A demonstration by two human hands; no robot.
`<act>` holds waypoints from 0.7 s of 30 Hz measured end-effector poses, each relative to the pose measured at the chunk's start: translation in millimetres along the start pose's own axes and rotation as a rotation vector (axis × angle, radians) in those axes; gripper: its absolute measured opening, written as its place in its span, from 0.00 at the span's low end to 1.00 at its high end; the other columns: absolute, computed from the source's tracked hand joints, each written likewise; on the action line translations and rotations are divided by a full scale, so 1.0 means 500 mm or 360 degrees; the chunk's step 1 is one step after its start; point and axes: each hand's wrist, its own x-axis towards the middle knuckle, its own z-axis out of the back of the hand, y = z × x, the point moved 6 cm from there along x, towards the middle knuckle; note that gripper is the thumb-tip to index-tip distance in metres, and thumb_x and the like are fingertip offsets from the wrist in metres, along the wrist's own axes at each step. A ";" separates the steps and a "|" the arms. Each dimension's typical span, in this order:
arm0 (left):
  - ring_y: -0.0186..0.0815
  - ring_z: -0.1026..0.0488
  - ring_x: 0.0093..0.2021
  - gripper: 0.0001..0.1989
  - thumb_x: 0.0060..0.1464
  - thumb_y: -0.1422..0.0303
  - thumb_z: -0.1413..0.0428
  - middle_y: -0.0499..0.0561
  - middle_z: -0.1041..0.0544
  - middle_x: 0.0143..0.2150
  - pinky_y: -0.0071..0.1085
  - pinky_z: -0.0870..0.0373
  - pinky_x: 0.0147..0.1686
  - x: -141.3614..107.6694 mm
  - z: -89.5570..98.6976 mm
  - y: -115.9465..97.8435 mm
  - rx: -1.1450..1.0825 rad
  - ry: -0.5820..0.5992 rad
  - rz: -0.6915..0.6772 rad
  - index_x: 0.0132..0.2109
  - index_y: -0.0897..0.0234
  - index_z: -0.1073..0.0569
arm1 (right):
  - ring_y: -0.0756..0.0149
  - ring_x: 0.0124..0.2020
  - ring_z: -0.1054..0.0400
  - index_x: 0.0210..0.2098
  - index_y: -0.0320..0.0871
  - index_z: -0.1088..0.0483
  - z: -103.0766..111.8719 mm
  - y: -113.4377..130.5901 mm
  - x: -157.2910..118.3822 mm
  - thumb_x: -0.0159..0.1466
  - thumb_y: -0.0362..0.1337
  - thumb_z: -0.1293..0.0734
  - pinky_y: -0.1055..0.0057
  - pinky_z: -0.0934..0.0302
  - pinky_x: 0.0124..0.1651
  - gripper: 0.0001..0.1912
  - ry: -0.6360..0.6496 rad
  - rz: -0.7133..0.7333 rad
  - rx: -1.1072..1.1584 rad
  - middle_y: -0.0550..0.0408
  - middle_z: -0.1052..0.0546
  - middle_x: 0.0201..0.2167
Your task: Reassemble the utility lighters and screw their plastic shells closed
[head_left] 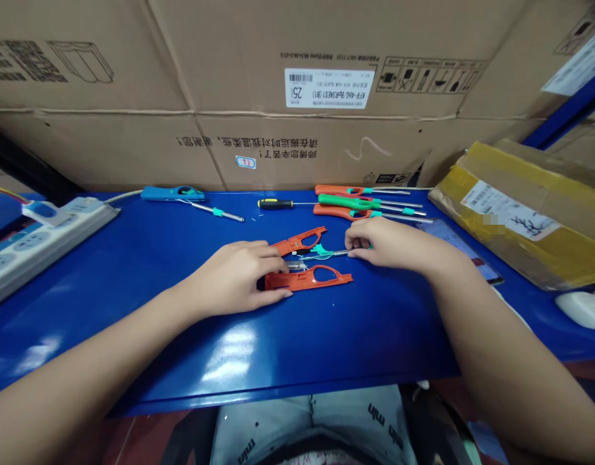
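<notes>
A gas lighter lies opened up on the blue table, its orange casing in two halves. My left hand (234,278) is closed round the left end of the near casing half (309,279), thumb along its front edge. Its fingers also reach towards the far casing half (301,241). Between the halves sit a clear fuel tank (296,265), thin white wires and a teal trigger (319,249). My right hand (387,242) pinches the metal tube (342,252) that extends rightward from the trigger. The fingertips of the left hand partly cover the tank.
Behind lie a yellow-black screwdriver (276,204), a blue lighter (173,194) and several assembled lighters, one green (343,201). A power strip (50,239) is at left. A taped carton (524,213), a phone (464,248) and a white mouse (584,309) are at right. Cardboard (258,58) walls the back.
</notes>
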 end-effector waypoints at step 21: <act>0.38 0.23 0.42 0.16 0.66 0.58 0.47 0.55 0.20 0.44 0.34 0.26 0.42 0.008 -0.009 0.127 -0.0421 -0.0395 0.0344 0.47 0.63 0.20 | 0.68 0.31 0.35 0.32 0.42 0.27 -0.026 0.089 0.010 0.68 0.37 0.34 0.71 0.51 0.32 0.08 0.0027 0.0169 0.0043 0.54 0.24 0.34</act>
